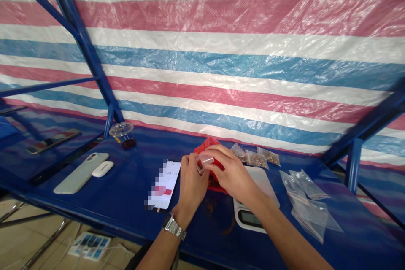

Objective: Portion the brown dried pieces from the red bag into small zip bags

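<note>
Nearest the lens I note two bare forearms reaching in from the bottom edge, the left one wearing a metal wristwatch (173, 225). Left hand (190, 184) is curled, its fingertips closed on the near edge of a small clear bag (205, 161). Right hand (232, 172) comes over from the other side, fingers bent and pinched on the same bag. Both hands touch at the bag, which is held just above the blue table (133, 190), in front of a red pouch (207, 144). I cannot tell what the bag contains.

Under the right wrist sits a white scale (253, 215), display facing the near edge; its reading is too small to make out. Just left of the left hand lies a phone with a timer screen (164, 185), face up. Behind the scale, three filled bags (257, 158) with brownish contents lie in a row. To the right of the scale lies a loose pile of empty clear bags (306, 204).

Further left on the table: a pale phone (80, 173) lying face down, a small white case (102, 168) just beside it, and a clear plastic cup (122, 131) near the blue upright. A striped tarpaulin (221, 50) hangs behind. On the floor below lies a power strip (90, 245).
</note>
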Motion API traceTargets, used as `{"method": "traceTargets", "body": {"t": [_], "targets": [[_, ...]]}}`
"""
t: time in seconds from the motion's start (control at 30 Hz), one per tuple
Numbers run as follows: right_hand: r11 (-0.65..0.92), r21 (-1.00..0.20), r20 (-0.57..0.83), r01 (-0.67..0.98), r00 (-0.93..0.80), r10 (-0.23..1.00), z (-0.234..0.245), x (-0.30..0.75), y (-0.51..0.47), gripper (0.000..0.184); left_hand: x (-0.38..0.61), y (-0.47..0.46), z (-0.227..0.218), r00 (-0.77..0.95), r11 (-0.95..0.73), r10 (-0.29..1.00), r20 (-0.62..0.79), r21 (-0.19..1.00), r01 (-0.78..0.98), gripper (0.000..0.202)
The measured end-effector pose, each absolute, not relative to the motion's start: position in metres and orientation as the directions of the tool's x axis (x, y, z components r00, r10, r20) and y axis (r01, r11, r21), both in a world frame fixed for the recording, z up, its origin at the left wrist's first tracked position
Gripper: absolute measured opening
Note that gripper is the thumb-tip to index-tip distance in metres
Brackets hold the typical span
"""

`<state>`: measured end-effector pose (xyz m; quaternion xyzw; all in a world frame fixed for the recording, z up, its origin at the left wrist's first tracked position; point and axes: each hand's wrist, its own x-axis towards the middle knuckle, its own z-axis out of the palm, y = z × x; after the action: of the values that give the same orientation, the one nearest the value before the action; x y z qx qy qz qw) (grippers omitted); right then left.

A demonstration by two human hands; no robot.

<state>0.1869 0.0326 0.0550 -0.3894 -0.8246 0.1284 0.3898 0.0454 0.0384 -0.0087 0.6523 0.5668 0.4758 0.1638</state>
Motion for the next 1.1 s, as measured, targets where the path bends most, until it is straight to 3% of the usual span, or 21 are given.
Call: {"method": "traceTargets", "body": {"t": [0.13, 0.27, 0.43, 0.53, 0.63, 0.77, 0.87, 0.93, 1.1], "targets": [[0.634, -0.535, 0.568, 0.558, -0.318, 0.759, 0.051, 0.191, 0.034, 0.033, 0.044, 0.040, -0.009, -0.106, -0.287, 0.895, 0.433, 0.741, 0.607, 0.020], [0.502, -0.525, 0.563, 0.688, -0.162, 0.811, 0.035, 0.199, 0.041, 0.028, 0.040, 0.041, -0.006, -0.166, -0.210, 0.895, 0.415, 0.718, 0.664, 0.019], [0.463, -0.412, 0.503, 0.785, -0.227, 0.834, 0.005, 0.201, 0.050, 0.030, 0.033, 0.043, 0.001, -0.218, -0.120, 0.902, 0.373, 0.701, 0.702, 0.025], [0.490, -0.411, 0.520, 0.769, -0.243, 0.819, -0.001, 0.204, 0.051, 0.034, 0.030, 0.042, 0.006, -0.272, -0.104, 0.876, 0.398, 0.708, 0.699, 0.025], [0.501, -0.474, 0.558, 0.725, -0.193, 0.807, 0.010, 0.212, 0.042, 0.032, 0.030, 0.039, 0.010, -0.270, -0.191, 0.839, 0.473, 0.720, 0.668, 0.024], [0.520, -0.598, 0.555, 0.610, -0.152, 0.818, 0.037, 0.217, 0.013, 0.030, 0.039, 0.027, 0.014, -0.125, -0.364, 0.836, 0.534, 0.711, 0.601, 0.014], [0.472, -0.704, 0.445, 0.532, -0.188, 0.876, 0.046, 0.213, -0.008, 0.051, 0.050, 0.015, 0.012, 0.047, -0.476, 0.848, 0.528, 0.720, 0.505, 0.015], [0.411, -0.774, 0.378, 0.483, -0.168, 0.910, 0.046, 0.210, -0.016, 0.058, 0.060, 0.009, 0.008, 0.139, -0.518, 0.850, 0.508, 0.757, 0.398, 0.023], [0.264, -0.901, 0.243, 0.345, -0.103, 0.964, 0.047, 0.230, -0.020, 0.030, 0.081, -0.008, 0.003, 0.262, -0.428, 0.888, 0.378, 0.888, 0.169, 0.060]]}}
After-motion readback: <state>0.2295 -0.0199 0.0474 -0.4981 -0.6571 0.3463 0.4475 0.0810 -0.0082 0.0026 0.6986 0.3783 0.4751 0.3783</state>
